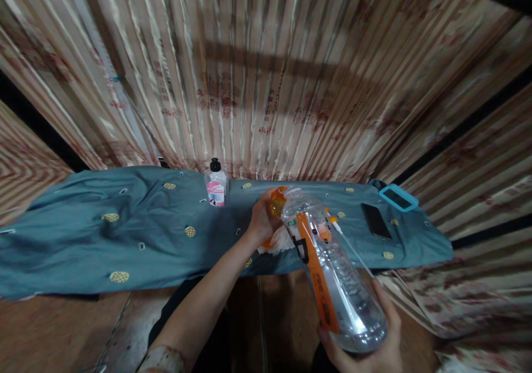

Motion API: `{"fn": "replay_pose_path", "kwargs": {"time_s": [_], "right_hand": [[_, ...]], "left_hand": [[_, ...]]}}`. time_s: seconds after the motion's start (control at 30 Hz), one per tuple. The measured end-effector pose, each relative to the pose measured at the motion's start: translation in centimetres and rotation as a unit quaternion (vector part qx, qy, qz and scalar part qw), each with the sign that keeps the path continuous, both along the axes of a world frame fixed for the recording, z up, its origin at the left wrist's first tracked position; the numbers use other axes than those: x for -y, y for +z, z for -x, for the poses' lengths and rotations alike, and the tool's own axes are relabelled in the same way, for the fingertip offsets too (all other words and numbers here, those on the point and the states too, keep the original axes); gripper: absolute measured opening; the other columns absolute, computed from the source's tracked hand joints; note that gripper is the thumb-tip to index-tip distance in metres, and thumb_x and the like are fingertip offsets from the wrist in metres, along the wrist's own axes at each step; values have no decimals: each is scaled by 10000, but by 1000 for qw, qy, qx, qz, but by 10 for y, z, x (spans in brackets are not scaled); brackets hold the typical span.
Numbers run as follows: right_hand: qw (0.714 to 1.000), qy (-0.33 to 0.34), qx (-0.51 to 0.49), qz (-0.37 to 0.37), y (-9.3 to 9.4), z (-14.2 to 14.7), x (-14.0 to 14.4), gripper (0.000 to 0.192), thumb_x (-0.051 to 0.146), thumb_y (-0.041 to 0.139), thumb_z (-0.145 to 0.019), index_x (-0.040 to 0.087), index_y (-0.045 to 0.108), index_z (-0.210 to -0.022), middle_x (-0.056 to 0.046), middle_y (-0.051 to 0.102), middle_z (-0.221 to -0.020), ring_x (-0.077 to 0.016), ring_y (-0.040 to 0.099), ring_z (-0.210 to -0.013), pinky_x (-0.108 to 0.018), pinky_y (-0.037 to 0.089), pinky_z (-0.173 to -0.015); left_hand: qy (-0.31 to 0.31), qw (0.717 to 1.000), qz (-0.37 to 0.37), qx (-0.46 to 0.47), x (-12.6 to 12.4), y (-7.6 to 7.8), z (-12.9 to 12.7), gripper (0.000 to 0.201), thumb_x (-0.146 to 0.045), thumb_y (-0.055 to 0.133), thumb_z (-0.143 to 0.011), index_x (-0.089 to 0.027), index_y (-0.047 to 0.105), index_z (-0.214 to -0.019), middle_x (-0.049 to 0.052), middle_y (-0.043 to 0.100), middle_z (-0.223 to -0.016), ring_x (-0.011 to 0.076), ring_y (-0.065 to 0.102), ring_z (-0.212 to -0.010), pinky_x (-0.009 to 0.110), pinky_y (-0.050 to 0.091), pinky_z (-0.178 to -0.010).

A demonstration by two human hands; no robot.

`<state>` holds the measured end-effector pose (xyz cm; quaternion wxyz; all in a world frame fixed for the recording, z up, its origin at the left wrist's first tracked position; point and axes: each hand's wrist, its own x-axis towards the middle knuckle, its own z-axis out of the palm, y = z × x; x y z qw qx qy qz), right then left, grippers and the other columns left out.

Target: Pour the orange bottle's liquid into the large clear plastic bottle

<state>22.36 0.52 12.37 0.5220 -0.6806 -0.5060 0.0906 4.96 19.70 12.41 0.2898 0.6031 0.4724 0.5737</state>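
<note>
Bottle [332,273] slants across the near edge of the bench, cradled by its base

The right grip [393,337] is closed about the bottle's base, thumb on one side and fingers on the other; the neck points up and leftward, away from the person. Near that neck, the left grip [262,218] is curled around a small orange item [277,202], partly hidden, and I cannot tell whether the two touch. Behind the bottle runs a thin white tube [353,249] with an orange head; whether the right fingers touch it is unclear. Just below the left grip lies a crumpled plastic bag [283,241]. Farther out, a pump bottle [216,189] stands to the left, and a phone [376,220] and a blue-framed device [398,197] lie to the right. Teal cloth covers the bench [162,251], before a pleated curtain [266,57].
</note>
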Motion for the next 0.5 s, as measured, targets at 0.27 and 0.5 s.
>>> {"fn": "replay_pose_path", "kwargs": {"time_s": [0.27, 0.5], "right_hand": [[1000, -8, -4, 24, 5, -1, 1, 1123, 731, 728, -559, 145, 388, -1456, -156, 545, -1333, -327, 559, -1148, -425, 437, -924], [1000, -14, 10, 23, 0, 2, 0, 1124, 767, 678, -599, 102, 387, -1457, -180, 579, -1237, -322, 595, -1030, -424, 468, -821]], "left_hand": [[4, 1000, -3, -27, -1, 2, -4, 467, -175, 769, -620, -181, 628, -1065, 75, 722, -1079, 268, 685, -995, 416, 533, -913], [9, 1000, -2, 8, 1, 2, -1, 401, -180, 760, -636, -195, 649, -1021, 55, 743, -1009, 238, 705, -953, 366, 548, -891]]}}
